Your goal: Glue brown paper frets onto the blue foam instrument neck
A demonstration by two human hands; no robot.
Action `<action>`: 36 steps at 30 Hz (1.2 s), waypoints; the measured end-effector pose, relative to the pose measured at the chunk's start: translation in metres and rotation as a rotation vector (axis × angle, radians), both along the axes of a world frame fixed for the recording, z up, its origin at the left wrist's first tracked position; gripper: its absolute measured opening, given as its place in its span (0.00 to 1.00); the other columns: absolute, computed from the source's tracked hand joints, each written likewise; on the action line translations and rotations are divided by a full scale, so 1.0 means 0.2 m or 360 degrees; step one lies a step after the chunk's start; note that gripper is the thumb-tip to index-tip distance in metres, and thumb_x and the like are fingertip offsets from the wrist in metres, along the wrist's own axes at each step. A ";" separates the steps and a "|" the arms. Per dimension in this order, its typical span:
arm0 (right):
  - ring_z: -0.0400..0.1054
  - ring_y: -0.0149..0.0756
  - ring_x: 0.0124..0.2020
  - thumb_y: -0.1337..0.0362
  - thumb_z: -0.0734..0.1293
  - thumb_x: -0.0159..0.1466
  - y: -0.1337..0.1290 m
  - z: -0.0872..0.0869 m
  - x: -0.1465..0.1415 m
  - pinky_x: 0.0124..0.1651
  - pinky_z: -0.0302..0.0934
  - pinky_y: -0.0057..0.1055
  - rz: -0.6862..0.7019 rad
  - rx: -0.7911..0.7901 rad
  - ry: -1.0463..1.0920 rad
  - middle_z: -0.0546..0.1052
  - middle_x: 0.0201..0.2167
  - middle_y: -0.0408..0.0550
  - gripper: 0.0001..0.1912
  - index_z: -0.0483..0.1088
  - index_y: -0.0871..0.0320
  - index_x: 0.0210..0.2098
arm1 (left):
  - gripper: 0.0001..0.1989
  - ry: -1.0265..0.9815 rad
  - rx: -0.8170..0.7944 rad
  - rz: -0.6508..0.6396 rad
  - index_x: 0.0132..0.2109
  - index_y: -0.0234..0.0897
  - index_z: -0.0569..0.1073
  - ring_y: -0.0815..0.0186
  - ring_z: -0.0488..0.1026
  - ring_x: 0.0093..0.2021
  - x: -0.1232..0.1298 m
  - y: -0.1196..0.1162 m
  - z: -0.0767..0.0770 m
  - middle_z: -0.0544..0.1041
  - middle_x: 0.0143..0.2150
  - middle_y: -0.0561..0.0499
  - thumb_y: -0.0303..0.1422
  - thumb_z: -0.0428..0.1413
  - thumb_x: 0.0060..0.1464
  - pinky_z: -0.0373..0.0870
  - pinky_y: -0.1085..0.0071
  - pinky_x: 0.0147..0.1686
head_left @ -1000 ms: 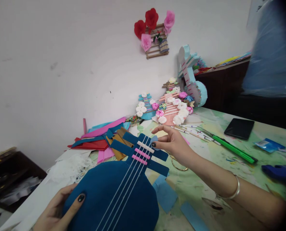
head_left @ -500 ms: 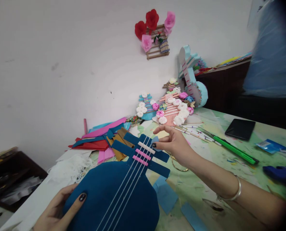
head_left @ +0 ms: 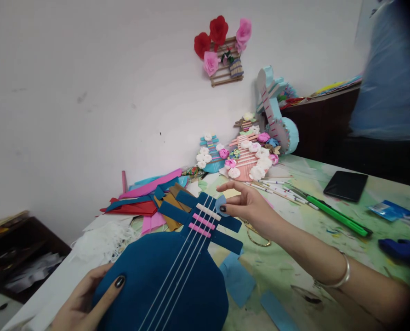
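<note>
A dark blue lute-shaped craft piece (head_left: 163, 271) lies tilted in front of me, with white strings running along it and pink and white strips across its neck. My left hand (head_left: 89, 299) grips its lower left edge, thumb on top. Beside the top of the neck, my right hand (head_left: 246, 207) pinches a small light blue piece (head_left: 220, 205) between thumb and fingers. Light blue scraps (head_left: 238, 280) lie under and right of the craft piece.
Colored paper strips (head_left: 150, 188) and white shreds (head_left: 101, 241) lie at the left. Flowered craft lutes (head_left: 249, 158) stand against the wall. Rightward are thin sticks (head_left: 277, 191), a green cutter (head_left: 339, 215), a black tablet (head_left: 345, 185) and a gold bangle (head_left: 258, 240).
The view has shifted slightly. My right hand and the light blue piece have moved a little left against the neck. My left hand keeps its hold.
</note>
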State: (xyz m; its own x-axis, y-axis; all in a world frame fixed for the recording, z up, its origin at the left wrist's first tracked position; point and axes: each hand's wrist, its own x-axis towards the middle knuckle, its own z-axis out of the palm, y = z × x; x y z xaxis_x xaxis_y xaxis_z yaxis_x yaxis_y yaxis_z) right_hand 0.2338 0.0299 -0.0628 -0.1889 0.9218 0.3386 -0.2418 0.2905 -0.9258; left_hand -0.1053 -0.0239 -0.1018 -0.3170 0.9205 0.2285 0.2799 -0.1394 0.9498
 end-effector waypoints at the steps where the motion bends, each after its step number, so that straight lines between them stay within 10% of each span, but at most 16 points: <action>1: 0.57 0.25 0.21 0.68 0.69 0.55 0.00 0.00 -0.01 0.25 0.51 0.22 0.0001 0.0039 -0.0014 0.68 0.19 0.38 0.18 0.63 0.58 0.44 | 0.19 0.0012 0.0010 -0.0002 0.40 0.41 0.73 0.65 0.76 0.33 -0.01 0.00 0.00 0.78 0.37 0.54 0.43 0.65 0.41 0.75 0.78 0.30; 5: 0.44 0.22 0.18 0.70 0.66 0.57 -0.01 0.00 -0.02 0.21 0.40 0.22 -0.0035 0.0177 -0.0069 0.58 0.13 0.31 0.15 0.62 0.57 0.43 | 0.19 0.0058 0.0037 -0.0006 0.39 0.40 0.73 0.65 0.76 0.34 -0.02 0.00 0.00 0.78 0.37 0.54 0.44 0.64 0.41 0.75 0.79 0.31; 22: 0.42 0.23 0.18 0.73 0.66 0.53 -0.02 0.00 -0.02 0.22 0.38 0.23 0.0003 0.0169 -0.0050 0.50 0.15 0.30 0.20 0.61 0.56 0.45 | 0.20 0.0088 0.0059 -0.0024 0.40 0.42 0.72 0.66 0.76 0.33 0.00 -0.01 0.00 0.77 0.38 0.55 0.43 0.65 0.40 0.75 0.79 0.32; 36: 0.66 0.25 0.26 0.63 0.69 0.55 -0.01 0.00 0.02 0.30 0.60 0.22 0.0069 -0.0234 0.0342 0.72 0.26 0.41 0.19 0.66 0.57 0.46 | 0.30 -0.0390 -0.0260 0.0091 0.39 0.43 0.71 0.62 0.74 0.21 0.06 0.01 0.05 0.78 0.27 0.56 0.39 0.71 0.24 0.74 0.72 0.19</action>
State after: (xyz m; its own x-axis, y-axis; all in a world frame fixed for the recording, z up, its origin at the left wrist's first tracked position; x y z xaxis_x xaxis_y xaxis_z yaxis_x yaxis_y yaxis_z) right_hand 0.2373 0.0282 -0.0637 -0.1678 0.9567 0.2380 -0.4465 0.1415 -0.8835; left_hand -0.0935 -0.0228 -0.0917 -0.3970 0.9177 -0.0112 0.0425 0.0306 0.9986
